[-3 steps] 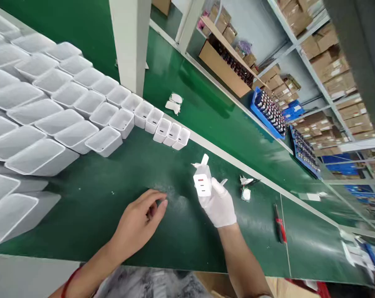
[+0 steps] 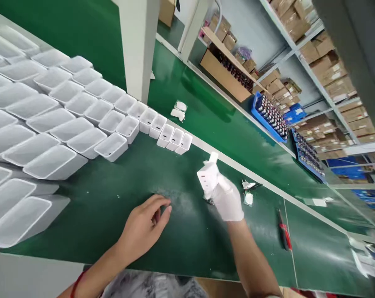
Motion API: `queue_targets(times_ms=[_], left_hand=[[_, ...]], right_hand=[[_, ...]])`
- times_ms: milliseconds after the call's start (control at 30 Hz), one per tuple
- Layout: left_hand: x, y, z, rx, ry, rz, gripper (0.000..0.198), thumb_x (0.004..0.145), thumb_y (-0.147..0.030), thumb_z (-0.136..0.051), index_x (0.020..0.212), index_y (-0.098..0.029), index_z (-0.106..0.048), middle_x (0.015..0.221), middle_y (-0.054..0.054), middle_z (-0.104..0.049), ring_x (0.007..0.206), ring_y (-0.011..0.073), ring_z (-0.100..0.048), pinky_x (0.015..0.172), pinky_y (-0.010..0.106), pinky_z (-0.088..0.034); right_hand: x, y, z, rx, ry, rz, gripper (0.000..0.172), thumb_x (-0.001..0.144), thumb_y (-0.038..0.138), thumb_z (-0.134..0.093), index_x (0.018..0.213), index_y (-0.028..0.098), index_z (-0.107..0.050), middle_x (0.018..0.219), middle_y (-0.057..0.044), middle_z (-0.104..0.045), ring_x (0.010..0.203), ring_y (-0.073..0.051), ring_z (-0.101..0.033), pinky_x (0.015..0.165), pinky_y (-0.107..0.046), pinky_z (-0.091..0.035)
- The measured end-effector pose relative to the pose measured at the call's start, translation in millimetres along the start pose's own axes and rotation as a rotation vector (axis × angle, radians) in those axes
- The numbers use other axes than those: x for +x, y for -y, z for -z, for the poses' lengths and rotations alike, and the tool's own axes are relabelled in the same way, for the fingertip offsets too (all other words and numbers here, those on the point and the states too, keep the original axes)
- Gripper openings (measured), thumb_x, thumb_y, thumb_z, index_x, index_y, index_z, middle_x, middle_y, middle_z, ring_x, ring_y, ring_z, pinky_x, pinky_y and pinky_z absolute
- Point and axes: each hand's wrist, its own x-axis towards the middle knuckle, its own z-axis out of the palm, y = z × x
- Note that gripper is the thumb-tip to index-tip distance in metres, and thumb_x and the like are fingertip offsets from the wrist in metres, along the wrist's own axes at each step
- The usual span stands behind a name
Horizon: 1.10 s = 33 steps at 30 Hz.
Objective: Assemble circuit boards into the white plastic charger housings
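Note:
My right hand, in a white glove, is closed around a white charger above the table. Its face with the port slots points left and toward me, somewhat blurred, and a white tab sticks up behind it. My left hand is bare and hovers over or rests on the green table. Its fingers curl loosely, with a gap between thumb and index finger and nothing seen between them. White open-topped housings stand in rows to the left.
Small white parts with wires lie right of my gloved hand. Red-handled pliers lie farther right. White pieces rest beyond the pale strip. Blue trays and an open carton stand at the back.
The charger has tilted and its port face has turned more to the left in my right hand. The whole view has shifted slightly. My left hand keeps its pose.

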Motion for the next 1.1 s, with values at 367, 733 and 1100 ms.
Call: queue_targets(times_ms=[367,733,1100], left_hand=[[-1,2,-6.2,0.091,-0.049,-0.073,0.024,0.097,-0.028,-0.043,0.094,-0.02,-0.065,0.082,0.002,-0.065,0.056,0.0106,-0.06,0.055,0.023,-0.048],[1,6,-7.9,0.118,-0.04,-0.068,0.029,0.098,-0.031,-0.042,0.082,-0.023,-0.064,0.074,0.001,-0.062,0.057,0.012,-0.059,0.055,0.022,-0.045],[5,21,-21.2,0.158,-0.204,-0.104,0.049,0.098,-0.051,-0.035,0.07,-0.021,-0.063,0.066,0.003,-0.059,0.053,0.0133,-0.056,0.052,0.022,-0.043]], right_hand=[[164,63,56,-1.132,-0.532,0.311,0.053,0.087,0.024,-0.046,0.136,0.006,-0.053,0.116,-0.022,-0.061,0.098,-0.032,-0.066,0.09,-0.046,-0.051],[152,77,23,-1.442,-0.483,0.37,0.049,0.097,0.04,-0.044,0.142,0.02,-0.048,0.125,-0.015,-0.063,0.115,-0.029,-0.061,0.1,-0.04,-0.046],[173,88,-69,-1.428,-0.199,0.143,0.034,0.095,0.036,-0.059,0.123,0.017,-0.058,0.123,-0.008,-0.06,0.104,-0.022,-0.062,0.088,-0.042,-0.055]])
